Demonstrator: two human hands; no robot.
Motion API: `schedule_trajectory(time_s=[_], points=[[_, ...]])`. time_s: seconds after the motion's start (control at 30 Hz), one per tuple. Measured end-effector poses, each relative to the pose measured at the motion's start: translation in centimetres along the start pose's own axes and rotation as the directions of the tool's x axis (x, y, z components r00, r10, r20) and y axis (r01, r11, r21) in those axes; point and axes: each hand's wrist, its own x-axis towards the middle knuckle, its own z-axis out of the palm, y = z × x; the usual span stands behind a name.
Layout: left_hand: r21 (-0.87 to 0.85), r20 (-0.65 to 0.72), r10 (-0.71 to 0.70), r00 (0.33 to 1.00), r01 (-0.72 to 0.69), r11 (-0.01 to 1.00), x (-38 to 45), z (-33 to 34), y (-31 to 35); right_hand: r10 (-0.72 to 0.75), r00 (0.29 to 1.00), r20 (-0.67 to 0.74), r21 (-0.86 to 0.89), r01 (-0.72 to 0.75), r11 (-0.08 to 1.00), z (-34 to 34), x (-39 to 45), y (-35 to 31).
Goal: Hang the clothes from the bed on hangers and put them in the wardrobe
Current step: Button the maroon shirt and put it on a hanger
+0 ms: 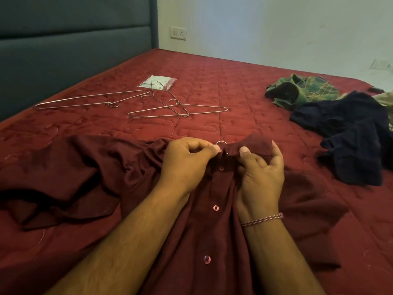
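- The maroon shirt (pixel 212 220) lies spread front-up on the bed (pixel 244 81), nearest the camera, its buttoned placket running up between the two forearms and one sleeve crumpled off to the left.
- At the shirt's collar, the left hand (pixel 187 165) is curled, its thumb and forefinger pinching the cloth just left of the top button.
- The right hand (pixel 261 175) grips the collar's right side, thumb on top and fingers curled behind the fabric; a braided thread band (pixel 263 219) circles its wrist.
- Between the two thumbs, the hook of a wire hanger (pixel 221 143) pokes out of the shirt's neck opening; the rest of that hanger is hidden inside the cloth.
- Right of the shirt and beyond it lies a dark navy garment (pixel 350 135) in a heap, with a green plaid shirt (pixel 302 90) bunched behind it.
- Beyond the shirt's collar, loose wire hangers (pixel 178 109) lie overlapping on the bed, and one more (pixel 91 101) sits to their left.
- Behind those hangers lies a small plastic packet (pixel 157 83).
- Farthest from the shirt stand the padded headboard (pixel 74 39) and a wall socket (pixel 178 33).
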Motion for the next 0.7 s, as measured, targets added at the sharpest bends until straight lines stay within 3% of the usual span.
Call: schedule_trajectory(time_s=[0.27, 0.43, 0.7], points=[[-0.106, -0.003, -0.049, 0.999, 0.048, 0.993, -0.28, -0.10, 0.64, -0.156, 0.971, 0.180, -0.237, 0.196, 0.951, -0.11, -0.27, 0.46], [-0.110, 0.052, -0.013, 0.999, 0.019, 0.994, -0.30, -0.13, 0.18, -0.151, 0.940, 0.306, -0.270, 0.238, 0.933, -0.15, -0.49, 0.17], [-0.048, 0.044, -0.129, 0.991, 0.131, 0.990, -0.28, 0.01, 0.28, -0.165, 0.913, 0.373, -0.377, 0.311, 0.872, -0.34, -0.50, 0.50]])
